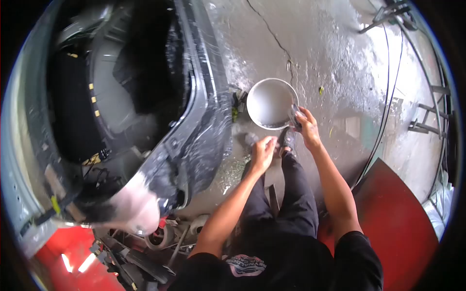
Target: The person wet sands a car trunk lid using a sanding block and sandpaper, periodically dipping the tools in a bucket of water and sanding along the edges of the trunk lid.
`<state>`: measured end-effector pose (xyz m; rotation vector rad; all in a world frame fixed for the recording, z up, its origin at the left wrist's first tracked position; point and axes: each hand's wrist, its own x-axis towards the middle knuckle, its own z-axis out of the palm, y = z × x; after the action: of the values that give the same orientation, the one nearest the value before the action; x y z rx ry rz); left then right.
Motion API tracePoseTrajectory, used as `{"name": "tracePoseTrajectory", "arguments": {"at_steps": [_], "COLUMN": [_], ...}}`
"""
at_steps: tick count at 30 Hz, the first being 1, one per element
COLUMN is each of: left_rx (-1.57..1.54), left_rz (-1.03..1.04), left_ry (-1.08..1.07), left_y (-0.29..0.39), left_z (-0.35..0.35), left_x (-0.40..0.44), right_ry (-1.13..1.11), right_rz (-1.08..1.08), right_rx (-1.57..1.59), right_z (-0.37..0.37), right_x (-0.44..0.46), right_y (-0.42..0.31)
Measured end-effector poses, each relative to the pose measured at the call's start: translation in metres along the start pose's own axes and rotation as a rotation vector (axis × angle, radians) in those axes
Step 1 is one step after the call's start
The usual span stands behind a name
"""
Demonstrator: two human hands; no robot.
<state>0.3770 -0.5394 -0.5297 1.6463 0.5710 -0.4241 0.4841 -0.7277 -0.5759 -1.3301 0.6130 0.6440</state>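
Observation:
My right hand (307, 129) is closed round a small dark grey piece (294, 115), flat like a sanding pad or folded sheet; its exact kind does not show. It is at the near right rim of a round white bucket (249, 105) with cloudy whitish liquid inside. Left of it, my left hand (262, 154) hovers in front of the bucket with fingers curled together and slightly blurred. Whether anything is between those fingers is hidden. To the left stands a car body (208, 92) with a dark grey panel edge, wet and streaked.
Wet concrete floor (335, 68) with a long crack surrounds the bucket. Hoses or cables (387, 106) run down the right side near metal stands (427, 121). A red panel (388, 223) lies at the lower right. Loose car parts (141, 262) clutter the lower left.

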Motion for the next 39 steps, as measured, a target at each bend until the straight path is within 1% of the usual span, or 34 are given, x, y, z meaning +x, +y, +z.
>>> {"name": "tracePoseTrajectory", "arguments": {"at_steps": [1, 3, 4, 6, 7, 8, 9, 11, 12, 13, 14, 15, 16, 17, 18, 20, 21, 22, 24, 25, 26, 27, 28, 29, 30, 31, 32, 33, 34, 35, 36, 37, 38, 39], "left_rx": [0.004, 0.049, 0.092, 0.188, 0.269, 0.351, 0.471, 0.481, 0.534, 0.678, 0.816, 0.844, 0.599, 0.234, -0.046, -0.267, -0.336, -0.409, -0.645, -0.759, -0.693, -0.631, -0.629, -0.627, -0.658, -0.718, -0.78, -0.847, -0.925, -0.979, -0.985, -0.847, -0.708, -0.634], "left_rz": [-0.058, -0.113, -0.108, -0.156, -0.137, -0.121, -0.063, -0.202, 0.021, 0.012, 0.005, -0.027, -0.184, -0.377, -0.525, -0.673, -0.632, -0.581, -0.636, -0.663, -0.714, -0.666, -0.677, -0.687, -0.638, -0.565, -0.492, -0.414, -0.339, -0.28, -0.249, -0.305, -0.353, -0.336], "left_ry": [-0.003, 0.087, 0.124, 0.103, 0.13, 0.16, 0.218, 0.323, 0.621, 0.443, 0.259, 0.132, 0.082, 0.085, 0.112, 0.064, 0.129, 0.189, 0.077, 0.026, 0.043, 0.053, 0.069, 0.086, 0.111, 0.123, 0.134, 0.137, 0.134, 0.112, 0.093, 0.037, -0.025, 0.005], "left_y": [-0.027, -0.127, -0.173, -0.206, -0.22, -0.235, -0.252, -0.279, -0.332, -0.351, -0.367, -0.375, -0.376, -0.373, -0.364, -0.353, -0.38, -0.384, -0.333, -0.297, -0.242, -0.262, -0.24, -0.219, -0.202, -0.183, -0.165, -0.147, -0.133, -0.118, -0.103, -0.07, -0.037, -0.013], "left_z": [0.006, 0.027, 0.034, 0.036, 0.038, 0.039, 0.041, 0.045, 0.059, 0.067, 0.071, 0.076, 0.083, 0.09, 0.094, 0.092, 0.107, 0.116, 0.104, 0.095, 0.088, 0.095, 0.089, 0.084, 0.08, 0.079, 0.08, 0.084, 0.093, 0.101, 0.106, 0.092, 0.078, 0.07], "left_x": [0.032, 0.104, 0.141, 0.202, 0.23, 0.257, 0.28, 0.325, 0.348, 0.35, 0.352, 0.351, 0.345, 0.337, 0.326, 0.326, 0.321, 0.324, 0.318, 0.305, 0.293, 0.297, 0.289, 0.282, 0.273, 0.258, 0.246, 0.235, 0.224, 0.211, 0.199, 0.184, 0.171, 0.157], "right_ry": [0.017, 0.11, 0.164, 0.278, 0.333, 0.375, 0.428, 0.502, 0.454, 0.407, 0.208, 0.104, -0.019, -0.03, -0.043, -0.063, -0.064, -0.118, 0.016, 0.042, 0.086, 0.098, 0.053, 0.006, -0.118, -0.158, -0.174, -0.215, -0.273, -0.338, -0.317, -0.399, -0.385, -0.349], "right_rz": [0.017, -0.031, 0.049, 0.061, 0.064, 0.012, -0.032, -0.211, -0.158, -0.102, 0.106, 0.233, 0.348, 0.383, 0.416, 0.437, 0.445, 0.272, 0.136, 0.0, -0.015, 0.039, -0.043, 0.007, -0.063, -0.051, -0.163, -0.248, -0.248, -0.258, -0.367, -0.274, -0.29, -0.315], "right_rx": [-0.059, -0.055, -0.057, -0.079, -0.095, -0.256, -0.421, -0.552, -0.562, -0.568, -0.835, -0.946, -1.06, -1.034, -1.01, -0.968, -0.948, -0.905, -0.631, -0.612, -0.51, -0.528, -0.572, -0.417, -0.502, -0.281, -0.469, -0.338, -0.378, -0.337, -0.344, 0.038, -0.082, -0.202], "right_z": [0.005, 0.001, 0.013, 0.007, 0.003, 0.003, 0.003, 0.014, 0.012, 0.018, 0.014, 0.015, 0.015, 0.014, 0.011, 0.01, 0.006, -0.002, 0.013, 0.017, 0.023, 0.033, 0.027, 0.032, 0.026, 0.028, 0.012, 0.021, 0.021, 0.02, 0.013, 0.008, -0.003, 0.003], "right_x": [0.026, 0.099, 0.113, 0.179, 0.218, 0.24, 0.262, 0.288, 0.312, 0.326, 0.337, 0.341, 0.347, 0.347, 0.347, 0.36, 0.361, 0.359, 0.303, 0.276, 0.252, 0.223, 0.209, 0.179, 0.154, 0.132, 0.126, 0.106, 0.086, 0.084, 0.098, 0.109, 0.119, 0.125], "right_y": [0.013, 0.086, 0.086, 0.153, 0.193, 0.212, 0.231, 0.259, 0.296, 0.319, 0.335, 0.341, 0.351, 0.359, 0.371, 0.376, 0.372, 0.373, 0.304, 0.281, 0.26, 0.217, 0.213, 0.185, 0.161, 0.154, 0.16, 0.134, 0.102, 0.086, 0.094, 0.106, 0.102, 0.088]}}
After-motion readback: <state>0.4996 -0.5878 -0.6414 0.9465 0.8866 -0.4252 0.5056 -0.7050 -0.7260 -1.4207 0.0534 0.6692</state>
